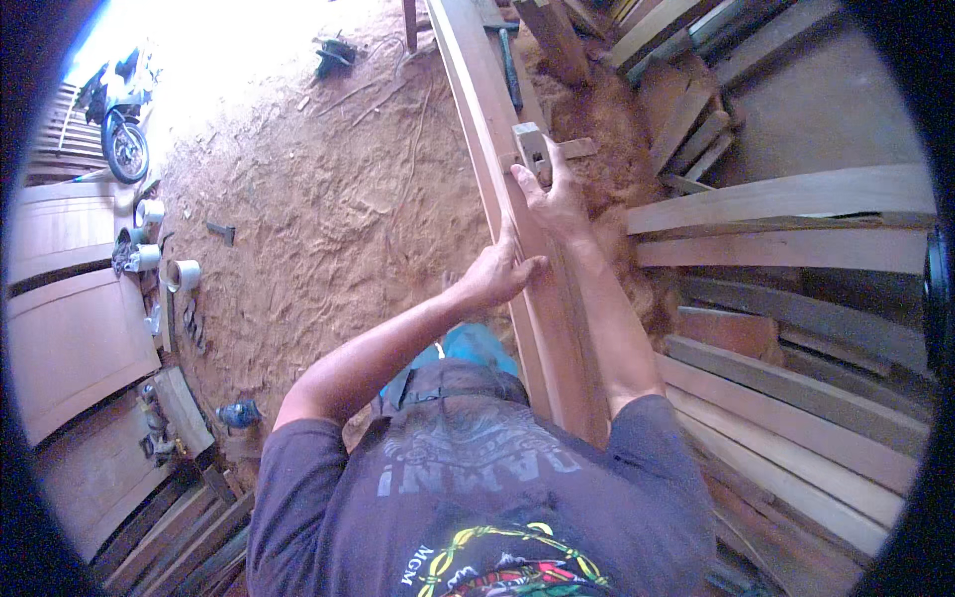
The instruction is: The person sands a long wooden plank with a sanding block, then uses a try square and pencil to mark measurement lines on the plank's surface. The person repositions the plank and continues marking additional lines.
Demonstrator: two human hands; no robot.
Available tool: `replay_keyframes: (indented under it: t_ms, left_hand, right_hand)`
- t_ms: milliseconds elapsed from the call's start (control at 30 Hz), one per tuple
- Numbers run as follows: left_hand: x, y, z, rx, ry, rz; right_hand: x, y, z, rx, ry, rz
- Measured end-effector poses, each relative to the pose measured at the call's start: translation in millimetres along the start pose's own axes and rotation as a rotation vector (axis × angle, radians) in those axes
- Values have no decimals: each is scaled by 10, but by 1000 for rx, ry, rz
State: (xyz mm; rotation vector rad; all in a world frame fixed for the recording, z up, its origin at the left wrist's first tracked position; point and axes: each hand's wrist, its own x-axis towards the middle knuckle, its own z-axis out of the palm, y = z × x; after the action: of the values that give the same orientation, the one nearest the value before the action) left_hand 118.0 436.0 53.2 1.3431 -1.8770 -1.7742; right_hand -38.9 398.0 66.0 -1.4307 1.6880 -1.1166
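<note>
Our right grip [553, 202] is clenched around a wooden block tool [528, 135] at the long board [559, 343]; our left grip [500, 271] clasps the board's left edge.

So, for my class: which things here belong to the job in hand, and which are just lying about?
In use, apparently:
wooden tool, in the right hand
long timber, under the left hand

Lying about, apparently:
hammer, untouched
white containers
stacked boards
motorbike
</note>
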Motion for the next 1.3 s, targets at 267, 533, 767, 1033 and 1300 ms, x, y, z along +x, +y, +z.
replay_keyframes:
  t_ms: [267,533,767,1033,1300]
  left_hand:
    - [-5,75,17,47,-109,-108]
    - [-108,82,51,64,-68,-62]
    - [-128,174,19,121,-171,-182]
    - [-142,-26,139,142,-176,-126]
    - [51,-413,-393,44,-253,138]
  right_hand:
    - [465,-246,198,-223,61,86]
    - [57,-425,8,-239,69,-37]
    - [357,-197,156,-216,1,127]
    - [519,-176,259,-187,86,23]
    - [670,347,356,3,356,-87]
